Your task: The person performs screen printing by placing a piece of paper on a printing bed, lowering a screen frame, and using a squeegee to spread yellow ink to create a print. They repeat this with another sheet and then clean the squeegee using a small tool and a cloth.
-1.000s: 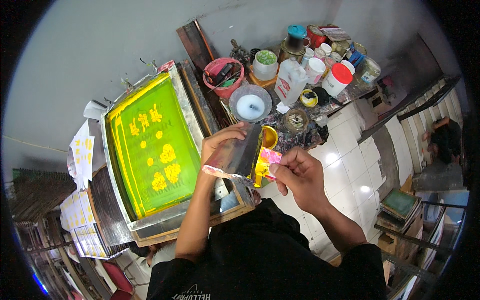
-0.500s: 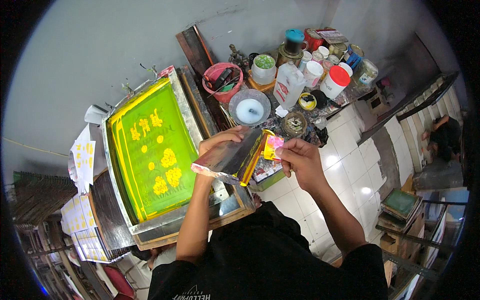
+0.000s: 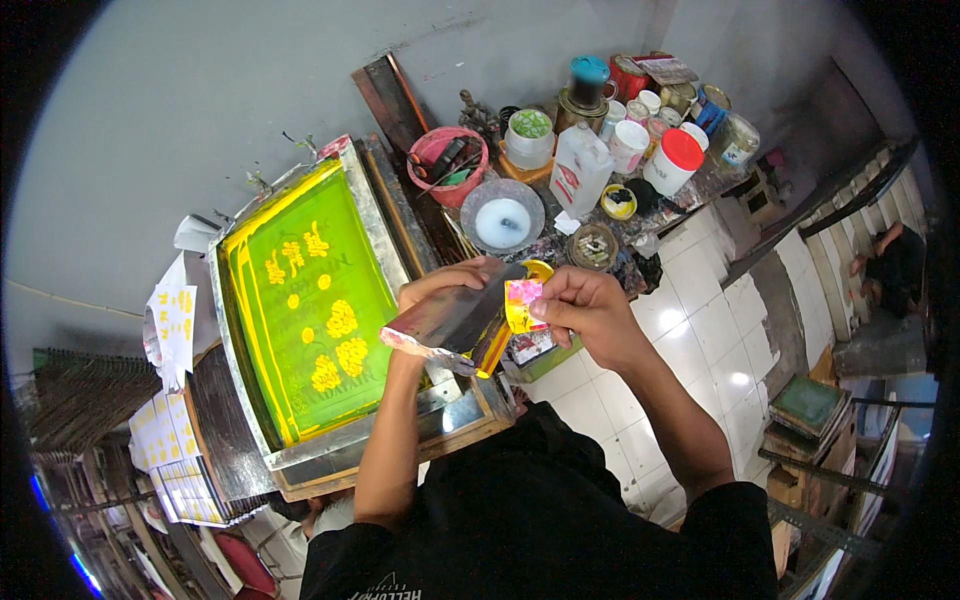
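My left hand (image 3: 440,283) is wrapped round a wide squeegee (image 3: 452,318), tilted in front of my chest. Thick yellow ink coats the squeegee's right-hand edge. Between the thumb and fingers of my right hand (image 3: 592,318) is a small pink and yellow card (image 3: 522,298), its lower part smeared with yellow ink. The card lies against or very near the inked edge; I cannot tell if they touch. Left of my hands sits a printing screen (image 3: 345,215) with green mesh, a metal frame, and yellow ink over its lettering and flower shapes.
A cluttered bench beyond my hands carries a pink basin (image 3: 420,180) of tools, a bowl of whitish liquid (image 3: 502,222), a plastic jug (image 3: 582,170) and a red-lidded tub (image 3: 674,160). Printed sheets (image 3: 180,450) stack at left. Another person (image 3: 895,265) is at far right.
My right hand has moved left with the card, along the squeegee's inked edge. The left hand keeps its hold on the squeegee, and the view has shifted slightly.
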Available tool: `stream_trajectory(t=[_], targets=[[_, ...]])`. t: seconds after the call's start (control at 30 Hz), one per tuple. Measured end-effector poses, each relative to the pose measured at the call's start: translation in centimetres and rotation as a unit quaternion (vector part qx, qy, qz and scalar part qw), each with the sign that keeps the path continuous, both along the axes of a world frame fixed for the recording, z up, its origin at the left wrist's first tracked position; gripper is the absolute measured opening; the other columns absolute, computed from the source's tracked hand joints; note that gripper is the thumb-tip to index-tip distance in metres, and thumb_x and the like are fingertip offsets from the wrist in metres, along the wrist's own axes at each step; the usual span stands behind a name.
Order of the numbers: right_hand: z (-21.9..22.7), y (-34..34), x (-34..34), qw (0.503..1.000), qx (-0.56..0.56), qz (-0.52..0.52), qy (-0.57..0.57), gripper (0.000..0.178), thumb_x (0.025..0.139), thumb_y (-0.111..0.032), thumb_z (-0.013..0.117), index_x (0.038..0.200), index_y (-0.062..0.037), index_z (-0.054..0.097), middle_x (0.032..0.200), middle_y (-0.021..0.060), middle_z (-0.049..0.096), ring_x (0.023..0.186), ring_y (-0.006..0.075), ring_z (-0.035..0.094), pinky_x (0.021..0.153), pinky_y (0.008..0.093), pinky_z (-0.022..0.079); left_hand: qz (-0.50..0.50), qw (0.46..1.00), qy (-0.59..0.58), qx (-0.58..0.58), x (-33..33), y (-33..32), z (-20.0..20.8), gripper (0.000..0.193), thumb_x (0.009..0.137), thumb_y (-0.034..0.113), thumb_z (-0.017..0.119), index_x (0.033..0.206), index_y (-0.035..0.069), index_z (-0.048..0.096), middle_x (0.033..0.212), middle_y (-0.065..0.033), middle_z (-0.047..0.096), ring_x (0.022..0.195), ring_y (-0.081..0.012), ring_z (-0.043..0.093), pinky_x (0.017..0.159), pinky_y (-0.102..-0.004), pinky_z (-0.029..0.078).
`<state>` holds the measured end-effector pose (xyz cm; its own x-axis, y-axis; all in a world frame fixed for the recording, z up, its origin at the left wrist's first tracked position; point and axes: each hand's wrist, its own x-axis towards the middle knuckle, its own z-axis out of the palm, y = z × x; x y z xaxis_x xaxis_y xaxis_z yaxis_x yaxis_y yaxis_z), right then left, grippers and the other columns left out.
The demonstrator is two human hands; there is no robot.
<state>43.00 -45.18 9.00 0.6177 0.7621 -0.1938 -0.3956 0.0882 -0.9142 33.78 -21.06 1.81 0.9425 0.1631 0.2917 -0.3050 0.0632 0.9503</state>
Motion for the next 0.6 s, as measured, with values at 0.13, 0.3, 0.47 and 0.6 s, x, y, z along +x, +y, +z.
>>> stream_trajectory(t=[0.13,0.3,0.47,0.6], targets=[[2.0,0.1,-0.5,1.0,-0.013,0.024,-0.006,0.011,0.095,-0.006,0.072,0.095,0.0013,0.064,0.072,0.0043,0.062,0.055,0.0063,0.052,0.049,0.0233,0.039,0.002,1.0,0.007,-0.011,0.1,0.1,-0.1,0.025,0.094,0.019,0.07,0.104,-0.003,0.074,0.118,-0.0196,0.072,0.126,-0.0309,0.063,0.108,-0.039,0.05],[5.1,0.3,-1.5,0.999,0.007,0.05,-0.016,0.012,0.096,-0.007,0.072,0.096,0.0006,0.064,0.072,0.0051,0.063,0.054,0.0073,0.054,0.047,0.0241,0.039,-0.036,0.999,0.001,-0.001,0.1,0.6,-0.5,0.043,0.096,0.032,0.061,0.111,-0.008,0.07,0.124,-0.0238,0.068,0.13,-0.0374,0.059,0.116,-0.0474,0.043],[7.1,0.1,-2.0,0.999,0.006,0.046,0.002,0.01,0.094,-0.004,0.072,0.092,0.0008,0.063,0.07,0.0068,0.064,0.052,0.009,0.056,0.047,0.0245,0.042,-0.026,0.999,0.037,0.004,0.1,0.7,-0.7,0.039,0.095,0.027,0.064,0.113,-0.007,0.069,0.125,-0.0241,0.068,0.13,-0.0367,0.059,0.117,-0.0464,0.043],[4.8,-1.1,0.0,1.0,-0.001,0.001,-0.006,0.012,0.094,-0.008,0.073,0.092,0.0008,0.065,0.072,0.0078,0.066,0.053,0.0092,0.057,0.048,0.0247,0.044,0.01,1.0,0.002,-0.028,0.1,0.6,0.4,0.022,0.085,0.007,0.073,0.106,-0.001,0.073,0.117,-0.0165,0.074,0.117,-0.0248,0.068,0.103,-0.036,0.051]])
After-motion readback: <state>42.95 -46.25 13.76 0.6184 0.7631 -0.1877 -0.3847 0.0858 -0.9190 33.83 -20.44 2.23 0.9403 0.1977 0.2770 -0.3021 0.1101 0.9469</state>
